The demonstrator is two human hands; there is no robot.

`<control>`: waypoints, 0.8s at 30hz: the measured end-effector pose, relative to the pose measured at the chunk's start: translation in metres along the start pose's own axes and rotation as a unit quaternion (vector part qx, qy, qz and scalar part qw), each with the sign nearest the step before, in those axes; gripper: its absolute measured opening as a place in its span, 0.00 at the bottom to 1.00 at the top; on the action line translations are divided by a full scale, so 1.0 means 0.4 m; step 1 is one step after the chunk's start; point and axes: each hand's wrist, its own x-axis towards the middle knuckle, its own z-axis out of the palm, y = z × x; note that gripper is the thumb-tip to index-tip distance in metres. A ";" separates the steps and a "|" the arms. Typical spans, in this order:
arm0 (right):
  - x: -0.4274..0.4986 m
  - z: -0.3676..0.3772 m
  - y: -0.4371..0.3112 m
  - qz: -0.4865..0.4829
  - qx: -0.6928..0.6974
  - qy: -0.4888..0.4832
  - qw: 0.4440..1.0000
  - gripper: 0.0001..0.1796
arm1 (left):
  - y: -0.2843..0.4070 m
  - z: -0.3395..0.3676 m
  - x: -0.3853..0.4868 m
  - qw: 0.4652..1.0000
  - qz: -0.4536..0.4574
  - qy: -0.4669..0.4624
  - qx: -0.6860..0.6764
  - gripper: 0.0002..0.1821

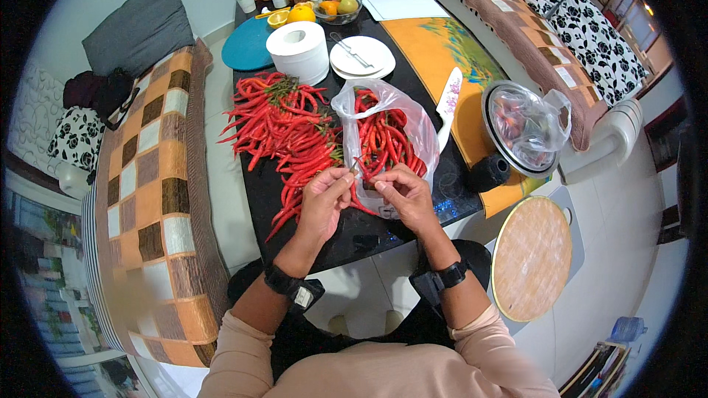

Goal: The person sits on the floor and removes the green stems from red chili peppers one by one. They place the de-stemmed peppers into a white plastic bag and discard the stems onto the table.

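Both of my hands are over the near part of a black table. My left hand [327,199] pinches a thin green stem tip between thumb and forefinger. Close to its right, my right hand [405,194] has thumb and forefinger pinched at the end of a red chili pepper; whether the stem and this pepper are joined I cannot tell. Behind the hands, a clear plastic bag [423,132] stands with its mouth spread around red chilies [381,132]. To its left lies a large heap of long red chilies [276,127], some tied in bunches by their green stems.
Behind the chilies stand a toilet paper roll [307,58], white plates [376,55] and a fruit bowl [351,15]. A white knife [449,97] lies right of the bag, near a black thread spool [489,172] and a metal bowl [492,127] holding a plastic bag.
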 end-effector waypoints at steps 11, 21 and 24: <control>-0.002 0.010 0.002 -0.069 -0.052 -0.003 0.996 0.11 | -0.025 0.004 -0.005 1.000 0.024 -0.015 0.012 0.08; -0.006 0.013 -0.009 -0.068 -0.041 -0.013 0.997 0.12 | -0.024 0.013 -0.016 0.994 0.086 -0.001 0.073 0.07; -0.007 0.014 -0.010 -0.068 -0.042 -0.013 0.997 0.12 | -0.022 0.016 -0.020 0.992 0.095 0.001 0.082 0.06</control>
